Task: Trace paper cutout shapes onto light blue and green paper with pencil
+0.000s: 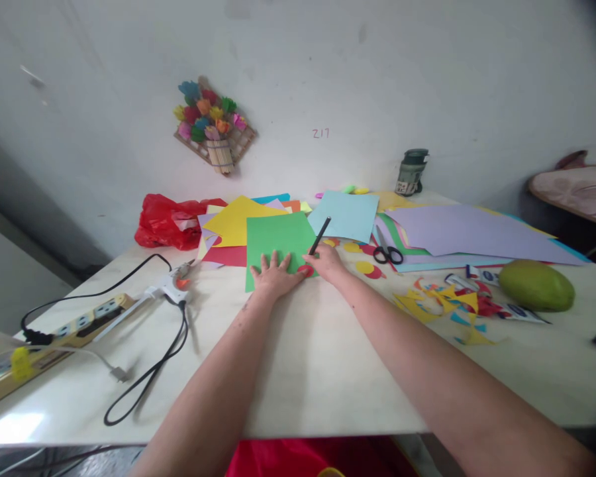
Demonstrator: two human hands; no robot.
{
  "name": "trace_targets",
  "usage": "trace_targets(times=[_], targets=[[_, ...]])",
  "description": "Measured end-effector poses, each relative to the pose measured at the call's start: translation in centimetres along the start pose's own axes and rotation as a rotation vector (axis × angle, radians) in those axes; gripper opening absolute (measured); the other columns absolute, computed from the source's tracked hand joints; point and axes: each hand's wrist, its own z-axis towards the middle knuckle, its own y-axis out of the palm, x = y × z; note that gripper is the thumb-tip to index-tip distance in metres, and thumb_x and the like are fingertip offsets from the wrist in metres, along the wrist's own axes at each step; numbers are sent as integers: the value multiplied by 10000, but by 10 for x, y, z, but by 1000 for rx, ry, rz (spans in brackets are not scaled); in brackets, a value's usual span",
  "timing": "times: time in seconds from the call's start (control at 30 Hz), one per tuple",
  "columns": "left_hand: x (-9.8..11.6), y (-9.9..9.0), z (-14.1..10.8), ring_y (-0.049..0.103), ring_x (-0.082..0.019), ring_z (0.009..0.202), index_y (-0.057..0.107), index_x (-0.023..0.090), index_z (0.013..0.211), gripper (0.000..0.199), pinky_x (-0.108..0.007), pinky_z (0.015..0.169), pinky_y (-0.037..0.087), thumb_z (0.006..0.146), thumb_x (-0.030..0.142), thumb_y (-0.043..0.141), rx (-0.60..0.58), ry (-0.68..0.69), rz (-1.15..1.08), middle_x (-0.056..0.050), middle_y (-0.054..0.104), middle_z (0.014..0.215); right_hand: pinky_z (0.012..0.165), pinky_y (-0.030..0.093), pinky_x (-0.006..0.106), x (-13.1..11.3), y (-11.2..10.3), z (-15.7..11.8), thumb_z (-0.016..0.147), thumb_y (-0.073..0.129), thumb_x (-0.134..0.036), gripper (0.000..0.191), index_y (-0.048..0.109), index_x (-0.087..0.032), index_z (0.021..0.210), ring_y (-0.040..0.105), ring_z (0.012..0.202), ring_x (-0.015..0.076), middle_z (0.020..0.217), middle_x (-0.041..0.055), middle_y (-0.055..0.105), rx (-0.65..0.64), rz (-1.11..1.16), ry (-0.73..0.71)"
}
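A green sheet of paper [278,232] lies on the table in front of me. My left hand [277,277] rests flat on its lower part with the fingers spread. Near the sheet's lower right corner is a small red paper circle [306,271], with my left thumb close to or on it. My right hand [328,260] grips a black pencil [320,235], tilted up to the right. The pencil's tip is hidden by the fingers, beside the red circle. Yellow and red paper circles [365,267] lie just right of my right hand.
Black-handled scissors [388,254] lie on coloured sheets at right. Paper scraps [440,301], glue tubes [521,313] and a green fruit [536,285] sit nearer. On the left are a glue gun [176,286], its looped cord and a power strip [79,324]. A red plastic bag [166,222] stands behind.
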Motion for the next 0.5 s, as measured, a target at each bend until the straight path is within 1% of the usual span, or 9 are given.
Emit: trace_targets(times=[0.13,0.33,0.5], targets=[[-1,1,1,1,-311,1217,181,386,1263,765,-592,887,54,597,761,147,-3,-5,4,3,90,1369,667,413,232,0,0,-1,643,566,-277,151,618,-141,684,549,732,135,765,53,617,2,-21,7],[-1,1,1,2,-315,1216,179,389,1263,749,-589,890,64,608,752,154,-6,-2,16,17,87,1369,656,407,264,0,-4,-2,648,543,-381,218,624,-186,700,540,767,159,820,39,615,-28,-140,56],[1,-1,0,-11,-315,1215,176,386,1265,754,-582,898,69,608,755,162,-19,-17,20,30,78,1369,667,407,251,3,-4,-1,645,548,-371,208,620,-180,686,539,757,146,794,36,617,-23,-127,55]])
